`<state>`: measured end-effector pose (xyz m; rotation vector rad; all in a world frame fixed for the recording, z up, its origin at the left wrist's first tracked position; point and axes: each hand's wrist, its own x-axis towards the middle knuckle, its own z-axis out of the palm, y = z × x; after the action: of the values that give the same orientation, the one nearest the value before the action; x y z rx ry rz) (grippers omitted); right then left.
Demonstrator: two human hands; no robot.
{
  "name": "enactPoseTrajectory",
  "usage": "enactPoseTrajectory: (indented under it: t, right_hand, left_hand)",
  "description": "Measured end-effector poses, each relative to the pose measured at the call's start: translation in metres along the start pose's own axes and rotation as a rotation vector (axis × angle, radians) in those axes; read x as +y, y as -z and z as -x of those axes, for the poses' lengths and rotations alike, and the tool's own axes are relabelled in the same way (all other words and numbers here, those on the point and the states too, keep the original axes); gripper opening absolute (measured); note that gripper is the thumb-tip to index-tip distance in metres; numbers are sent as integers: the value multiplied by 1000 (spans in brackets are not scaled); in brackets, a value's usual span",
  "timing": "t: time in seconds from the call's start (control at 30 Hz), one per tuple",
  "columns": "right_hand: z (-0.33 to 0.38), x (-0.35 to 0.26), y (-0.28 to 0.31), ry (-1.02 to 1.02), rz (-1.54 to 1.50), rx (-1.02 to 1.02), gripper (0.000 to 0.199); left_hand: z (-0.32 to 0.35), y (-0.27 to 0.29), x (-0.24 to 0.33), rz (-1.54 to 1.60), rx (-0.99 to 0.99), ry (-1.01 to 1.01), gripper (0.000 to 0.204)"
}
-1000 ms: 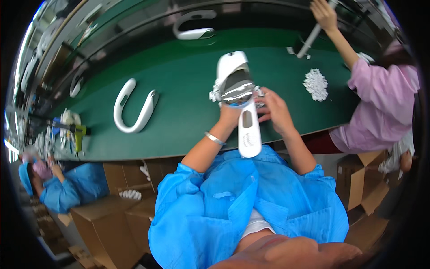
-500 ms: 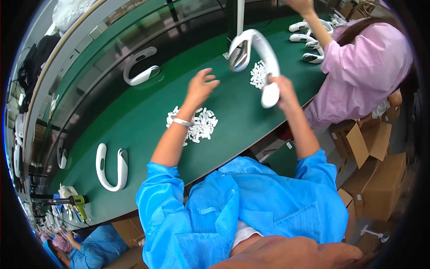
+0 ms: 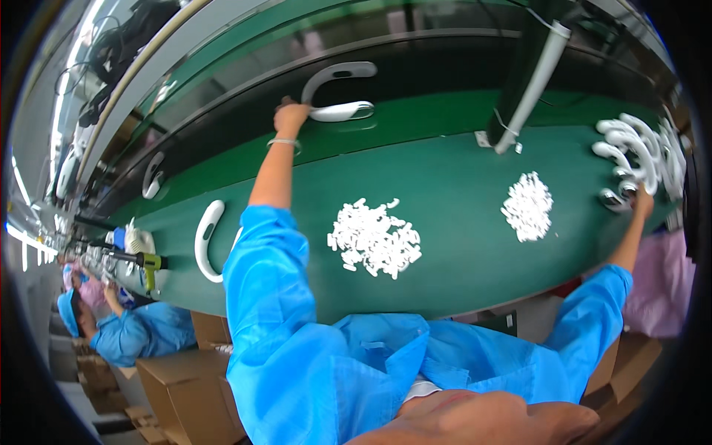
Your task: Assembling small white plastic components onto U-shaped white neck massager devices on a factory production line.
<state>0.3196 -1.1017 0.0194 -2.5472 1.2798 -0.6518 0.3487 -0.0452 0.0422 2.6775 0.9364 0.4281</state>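
Note:
My left hand reaches to the far green strip, its fingers closed at the bend of a white U-shaped neckband device with a shiny pad at one end. That device rests on the strip, and its bend is partly covered by my fingers. At the far right my right hand is at a cluster of similar white neckband devices. Its fingers close on one with a chrome-like end; they are partly hidden. Another neckband device lies left of my left arm, partly behind the sleeve.
Two heaps of small white pieces, a larger one and a smaller one, lie on the green table. A post rises behind. A green-and-black tool stands left. Cardboard boxes and co-workers are at the sides.
My right hand has carried its neckband device rightward to the cluster. My left hand has moved from above the larger heap to the device on the far strip. The view has turned.

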Motion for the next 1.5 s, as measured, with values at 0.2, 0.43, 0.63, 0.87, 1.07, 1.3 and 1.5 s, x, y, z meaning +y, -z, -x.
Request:
enactPoseTrajectory:
  t: [0.2,0.43,0.63,0.87,1.07,1.3,1.5]
  right_hand:
    - [22,-23,-20,68,43,-105,72]
    - [280,-175,104,485,-385,29,34]
    - [441,-232,100,1233,-486,-410,26]
    - [444,-224,55,1412,-40,-317,17]
    - [458,-230,76,1364,-234,-227,9]
    - [440,-214,62,991,-527,-195,20]
    - [443,-212,82,370,-1118,-816,30]
  left_hand:
    - [-42,-28,33,47,-328,-18,52]
    - [-39,-27,15,536,-406,209,26]
    - [71,45,-17,1285,-528,160,24]
    - [209,90,-27,1602,-651,-108,25]
    - [265,113,-19,1635,-646,-5,23]
    - [292,133,12,1860,-1033,179,32]
    - [282,103,31,1778,-1222,438,31]
